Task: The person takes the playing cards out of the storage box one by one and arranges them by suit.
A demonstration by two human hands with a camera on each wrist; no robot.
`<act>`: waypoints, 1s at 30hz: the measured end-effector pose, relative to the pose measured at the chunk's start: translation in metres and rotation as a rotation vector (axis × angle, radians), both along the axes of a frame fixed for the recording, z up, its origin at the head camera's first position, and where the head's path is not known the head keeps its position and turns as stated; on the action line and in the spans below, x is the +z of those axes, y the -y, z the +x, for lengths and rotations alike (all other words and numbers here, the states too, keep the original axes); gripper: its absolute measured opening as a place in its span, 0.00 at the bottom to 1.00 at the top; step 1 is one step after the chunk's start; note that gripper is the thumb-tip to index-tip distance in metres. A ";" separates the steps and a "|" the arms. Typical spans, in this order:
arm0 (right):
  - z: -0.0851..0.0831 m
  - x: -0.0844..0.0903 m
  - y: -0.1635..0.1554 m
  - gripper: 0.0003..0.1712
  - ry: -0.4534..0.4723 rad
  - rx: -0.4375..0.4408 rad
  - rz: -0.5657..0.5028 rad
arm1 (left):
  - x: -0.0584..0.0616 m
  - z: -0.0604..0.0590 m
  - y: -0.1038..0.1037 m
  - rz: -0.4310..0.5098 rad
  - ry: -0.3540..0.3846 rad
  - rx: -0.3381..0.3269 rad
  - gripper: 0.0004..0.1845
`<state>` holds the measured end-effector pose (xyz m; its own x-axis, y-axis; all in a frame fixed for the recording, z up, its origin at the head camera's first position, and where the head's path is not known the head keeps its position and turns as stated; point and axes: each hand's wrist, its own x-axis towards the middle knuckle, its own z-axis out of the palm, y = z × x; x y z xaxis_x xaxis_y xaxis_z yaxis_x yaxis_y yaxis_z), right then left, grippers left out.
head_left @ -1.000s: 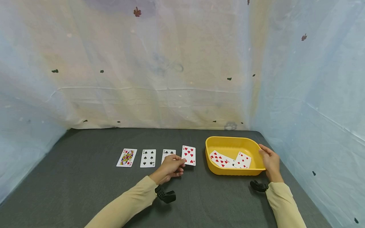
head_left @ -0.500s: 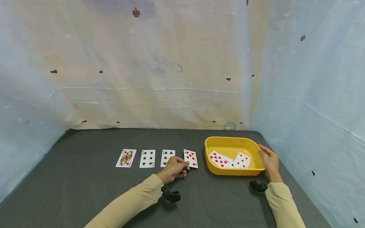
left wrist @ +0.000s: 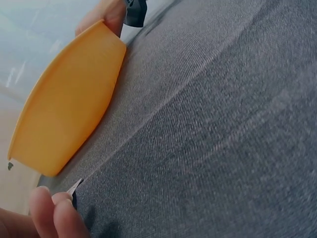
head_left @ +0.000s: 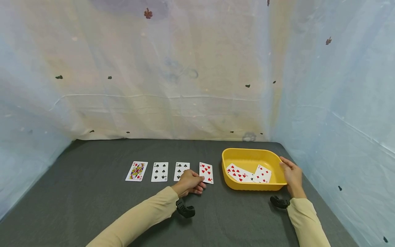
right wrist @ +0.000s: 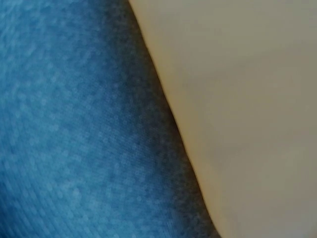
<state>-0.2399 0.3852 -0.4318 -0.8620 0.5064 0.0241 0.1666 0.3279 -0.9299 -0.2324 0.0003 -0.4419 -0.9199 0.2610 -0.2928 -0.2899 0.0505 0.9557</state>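
Observation:
In the head view my left hand pinches the lower left corner of a seven of hearts playing card, which lies at the right end of a row of cards. In the left wrist view only a thin corner of that card shows past the fingertips, close over the cloth. My right hand grips the right rim of a yellow plastic tub, thumb over the edge. Inside the tub lie several face-up cards with red pips. The right wrist view shows just a blurred pale surface and the cloth.
Left of the held card, a six of clubs, a six of spades and a queen of diamonds lie face up in a spaced row. A dark grey cloth covers the table. Pale fabric walls enclose its back and sides.
The left hand has moved slightly right and toward me with the seven of hearts, lowering it into line with the row and straightening it. The right hand and the tub have stayed put.

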 end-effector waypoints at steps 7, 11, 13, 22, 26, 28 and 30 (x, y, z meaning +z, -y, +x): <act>0.000 0.000 0.000 0.24 -0.003 0.004 0.001 | -0.001 -0.002 0.001 -0.011 0.017 -0.016 0.06; 0.001 0.000 0.000 0.24 -0.003 0.010 0.000 | -0.001 -0.002 0.001 0.001 0.021 -0.024 0.06; 0.001 0.001 0.000 0.24 -0.001 0.014 0.002 | -0.001 -0.002 0.001 0.012 0.019 -0.025 0.06; 0.001 0.000 0.000 0.24 0.002 0.012 0.001 | 0.010 -0.002 0.000 0.037 -0.002 0.002 0.07; 0.000 -0.001 0.000 0.24 0.002 0.009 0.002 | 0.019 -0.005 -0.001 0.041 -0.036 0.000 0.08; 0.000 -0.001 0.000 0.24 0.000 0.007 0.004 | 0.024 -0.008 -0.003 0.040 -0.059 -0.006 0.09; 0.000 -0.001 -0.001 0.24 -0.002 0.005 0.006 | 0.029 -0.010 -0.005 0.033 -0.096 -0.014 0.09</act>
<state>-0.2397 0.3861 -0.4333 -0.8643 0.5021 0.0287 0.1633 0.3342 -0.9283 -0.2420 0.0050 -0.4133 -0.9393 0.2825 -0.1946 -0.1966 0.0217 0.9802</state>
